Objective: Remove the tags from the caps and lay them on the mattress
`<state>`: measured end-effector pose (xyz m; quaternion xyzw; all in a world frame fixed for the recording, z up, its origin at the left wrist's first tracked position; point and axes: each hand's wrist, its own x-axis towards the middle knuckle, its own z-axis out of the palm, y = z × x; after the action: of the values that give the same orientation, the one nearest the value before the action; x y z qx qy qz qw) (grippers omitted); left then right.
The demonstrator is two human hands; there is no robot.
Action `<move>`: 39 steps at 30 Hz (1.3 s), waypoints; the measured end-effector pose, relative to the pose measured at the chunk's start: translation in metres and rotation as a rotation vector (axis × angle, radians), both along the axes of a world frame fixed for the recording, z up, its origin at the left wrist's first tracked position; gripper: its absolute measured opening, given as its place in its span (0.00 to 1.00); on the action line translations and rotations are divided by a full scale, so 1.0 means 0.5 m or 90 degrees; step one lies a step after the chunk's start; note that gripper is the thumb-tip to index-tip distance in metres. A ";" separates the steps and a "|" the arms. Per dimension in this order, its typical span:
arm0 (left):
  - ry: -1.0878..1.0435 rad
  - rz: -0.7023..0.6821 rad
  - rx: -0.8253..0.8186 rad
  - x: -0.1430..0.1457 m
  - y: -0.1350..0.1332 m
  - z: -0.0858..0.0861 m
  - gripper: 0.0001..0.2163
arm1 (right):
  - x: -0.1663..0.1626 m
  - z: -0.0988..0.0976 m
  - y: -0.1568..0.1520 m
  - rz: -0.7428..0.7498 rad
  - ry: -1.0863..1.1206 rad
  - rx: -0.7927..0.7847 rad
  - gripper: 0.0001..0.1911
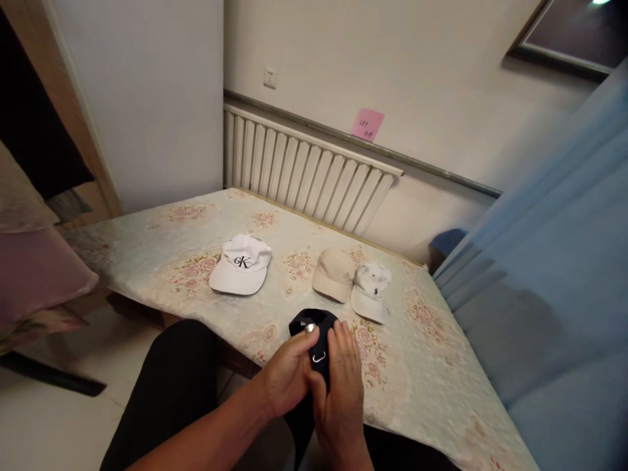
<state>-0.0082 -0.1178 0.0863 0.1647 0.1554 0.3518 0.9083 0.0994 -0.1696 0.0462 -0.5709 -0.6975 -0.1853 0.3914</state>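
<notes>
A dark navy cap [314,325] with a small metal buckle sits at the near edge of the bed, held between both my hands. My left hand [287,376] wraps its fingers round the cap's left side, thumb near the strap. My right hand [343,386] presses on its right side with fingers together. Further out on the floral bedspread [422,366] lie a white cap with a black logo [241,265], a beige cap [333,273] and a small white cap [370,290], the last two touching.
A white radiator [304,170] runs along the wall behind the bed, with a pink sticky note [367,124] above it. A blue curtain [554,294] hangs at the right. Pink pillows [34,268] lie at the left. My dark-trousered knee [171,386] is below.
</notes>
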 end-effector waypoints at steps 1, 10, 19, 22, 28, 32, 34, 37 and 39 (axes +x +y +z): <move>0.016 -0.009 -0.023 -0.002 0.000 0.005 0.10 | -0.008 0.003 -0.001 0.017 -0.023 0.002 0.32; 0.042 -0.136 -0.115 -0.012 0.005 0.021 0.19 | -0.031 0.000 -0.005 0.060 -0.104 0.002 0.31; 0.050 -0.012 -0.022 0.005 0.004 0.039 0.12 | 0.004 0.014 0.005 -0.015 -0.027 0.014 0.29; 0.044 0.002 -0.014 0.004 0.002 0.042 0.11 | 0.009 0.017 0.001 -0.028 0.019 0.015 0.28; 0.105 0.027 -0.063 0.009 0.000 0.048 0.06 | -0.006 0.018 -0.003 0.014 -0.040 0.031 0.30; 0.140 0.023 -0.103 0.011 0.003 0.045 0.03 | -0.014 0.015 -0.005 0.032 -0.078 0.042 0.29; 0.134 0.004 -0.113 0.010 0.004 0.044 0.03 | -0.015 0.013 -0.007 0.032 -0.082 0.049 0.29; 0.118 -0.054 -0.114 0.007 0.004 0.044 0.05 | -0.015 0.012 -0.009 0.025 -0.085 0.051 0.28; 0.103 -0.096 -0.103 0.006 0.005 0.046 0.09 | -0.015 0.012 -0.010 0.021 -0.083 0.050 0.28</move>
<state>-0.0053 -0.1152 0.1093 0.1298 0.2432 0.2541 0.9271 0.0919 -0.1743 0.0521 -0.5303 -0.7230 -0.2428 0.3702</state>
